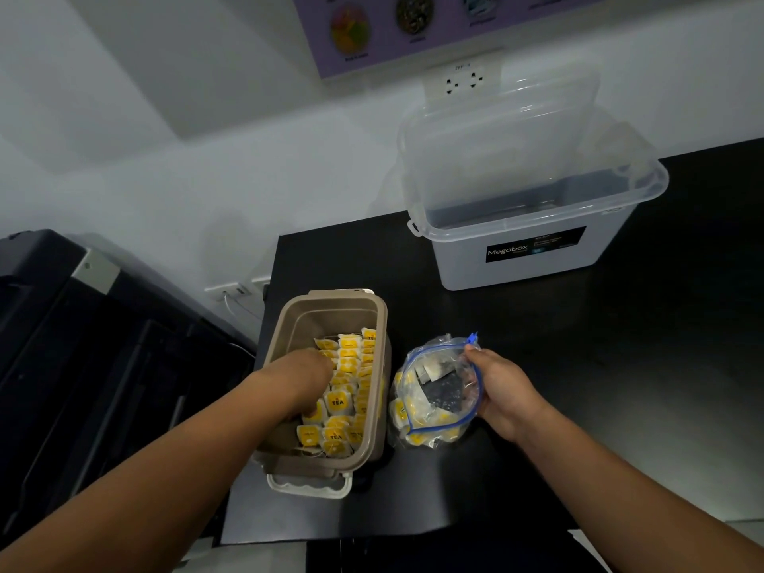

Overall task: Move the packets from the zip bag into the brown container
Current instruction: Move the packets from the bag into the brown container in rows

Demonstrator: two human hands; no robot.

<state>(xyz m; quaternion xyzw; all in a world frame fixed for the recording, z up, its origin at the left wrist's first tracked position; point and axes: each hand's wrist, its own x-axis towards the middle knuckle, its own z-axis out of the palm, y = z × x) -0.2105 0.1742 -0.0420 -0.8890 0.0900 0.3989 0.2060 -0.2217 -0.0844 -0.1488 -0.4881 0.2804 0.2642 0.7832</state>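
The brown container (289, 320) stands at the table's left edge, holding several yellow and white tea packets (349, 366). My left hand (304, 376) reaches down into the container among the packets; its fingers are hidden, so whether it holds anything cannot be seen. Just right of the container lies the clear zip bag (434, 397) with a blue seal, its mouth open, with more yellow packets and some darker ones inside. My right hand (502, 388) grips the bag's right rim beside the blue slider.
A large clear Megabox tub (533, 225) with its lid leaning behind it stands at the back right of the black table (620, 366). A dark machine (82, 324) sits to the left, below table height. Wall sockets are behind.
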